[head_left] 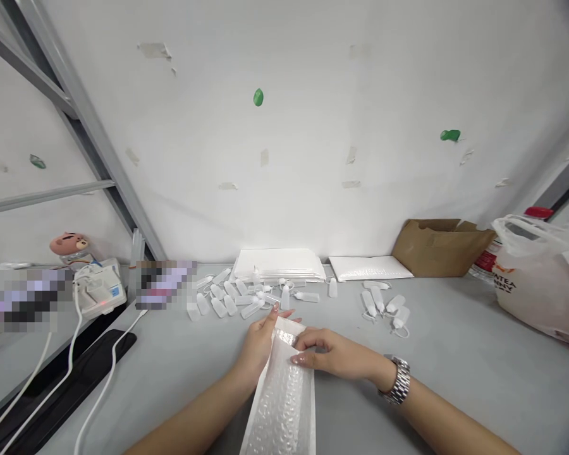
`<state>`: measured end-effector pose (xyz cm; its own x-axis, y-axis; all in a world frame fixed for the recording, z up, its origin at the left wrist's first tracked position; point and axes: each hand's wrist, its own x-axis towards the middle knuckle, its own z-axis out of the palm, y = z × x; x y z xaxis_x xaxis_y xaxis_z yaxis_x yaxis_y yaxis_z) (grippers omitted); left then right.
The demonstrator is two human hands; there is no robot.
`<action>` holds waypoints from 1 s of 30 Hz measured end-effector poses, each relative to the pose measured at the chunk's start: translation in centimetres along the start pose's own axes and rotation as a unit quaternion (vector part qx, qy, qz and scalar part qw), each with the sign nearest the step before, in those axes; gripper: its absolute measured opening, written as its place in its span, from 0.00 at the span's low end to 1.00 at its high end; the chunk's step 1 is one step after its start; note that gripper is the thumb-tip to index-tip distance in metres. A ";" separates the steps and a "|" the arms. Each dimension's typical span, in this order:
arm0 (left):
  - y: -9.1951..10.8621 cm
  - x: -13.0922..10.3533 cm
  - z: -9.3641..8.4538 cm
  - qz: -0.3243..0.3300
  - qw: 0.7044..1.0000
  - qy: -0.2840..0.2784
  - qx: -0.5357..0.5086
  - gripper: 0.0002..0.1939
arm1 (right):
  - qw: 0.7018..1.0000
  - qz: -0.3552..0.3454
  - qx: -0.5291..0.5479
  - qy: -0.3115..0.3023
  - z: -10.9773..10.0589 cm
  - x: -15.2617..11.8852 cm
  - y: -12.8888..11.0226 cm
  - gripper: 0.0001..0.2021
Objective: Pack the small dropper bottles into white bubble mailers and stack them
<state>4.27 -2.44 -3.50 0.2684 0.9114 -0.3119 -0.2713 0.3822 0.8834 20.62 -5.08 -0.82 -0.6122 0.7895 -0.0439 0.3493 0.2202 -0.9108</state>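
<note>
**Left hand (257, 344) and right hand (334, 355) at the mouth of a long, narrow white bubble mailer (284, 404)**

The mailer lies between the forearms, its open end up at the hands and its body running toward the person until the lower edge of the view cuts it off. The left hand is on its left side: the thumb lies along the edge by the opening and the other fingers pass behind, their tips showing beyond the top. The right hand reaches in from the right and pinches the near lip of the opening, thumb on the outside, fingertips curled over into the mouth. How deep those fingertips go cannot be told. A silver metal link watch (398, 380) is on the right wrist.

Beyond the hands, on the grey tabletop (171, 379), small translucent white plastic squeeze bottles (230, 306) are scattered, the closest ones just past the left fingertips. A smaller group of similar capped bottles (378, 299) lies farther right, apart from the right hand.

Against the white wall (303, 208) is a stack of flat white mailers (275, 262), with another flat white bubble mailer (370, 268) to its right, next to an open brown cardboard box (439, 249). A whitish plastic carrier bag (526, 284) stands at the far right. At the left are a white power strip (99, 291) and white cables (114, 357).
</note>
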 end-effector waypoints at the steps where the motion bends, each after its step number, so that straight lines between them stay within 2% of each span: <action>1: 0.1 0.0 0.0 0.002 1.000 0.000 0.002 0.26 | 1.000 0.007 0.026 -0.016 0.1 0.0 0.1 0.13; 3: 0.3 -0.1 0.0 0.000 1.000 -0.001 0.002 0.27 | 0.998 0.025 0.058 -0.005 0.5 0.1 0.3 0.11; 6: 0.5 -0.5 0.0 0.007 1.000 -0.028 -0.005 0.27 | 0.988 0.038 0.036 0.147 0.7 0.5 0.8 0.12; 10: 0.6 -0.8 0.0 0.033 0.994 -0.100 0.022 0.27 | 0.943 0.023 0.022 0.330 0.0 1.0 1.6 0.17; 14: 0.4 -0.5 -0.3 0.023 0.994 -0.102 0.025 0.24 | 0.888 0.045 0.085 0.449 -1.0 1.3 2.2 0.30; 16: 0.4 -0.3 -0.5 0.019 0.995 -0.096 0.024 0.22 | 0.882 0.086 0.123 0.446 -1.3 1.2 2.1 0.32; 19: 0.4 -0.1 -0.6 0.011 0.996 -0.090 0.023 0.22 | 0.894 0.158 0.181 0.378 -1.7 0.9 1.6 0.31; 21: 0.5 0.0 -0.6 0.008 0.996 -0.085 0.021 0.22 | 0.890 0.181 0.201 0.368 -1.9 0.7 1.2 0.34; 23: 0.7 -0.1 -0.6 0.010 0.996 -0.086 0.012 0.22 | 0.880 0.184 0.198 0.391 -2.1 0.5 0.9 0.36; 25: 0.9 -0.2 -0.5 0.016 0.996 -0.092 0.003 0.21 | 0.884 0.184 0.204 0.377 -2.1 0.4 0.7 0.34; 28: 1.1 -0.3 -0.5 0.019 0.994 -0.106 0.005 0.20 | 0.910 0.153 0.267 0.279 -2.0 0.3 0.6 0.25; 30: 1.2 -0.3 -0.6 0.011 0.993 -0.115 0.014 0.20 | 0.914 0.123 0.313 0.227 -2.0 0.3 0.6 0.21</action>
<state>3.32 -2.12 -2.55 0.4668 0.8596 -0.2078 -0.2544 0.3556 0.8993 22.04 -3.58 -0.60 -0.1635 0.9583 -0.2342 -0.1249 -0.2556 -0.9587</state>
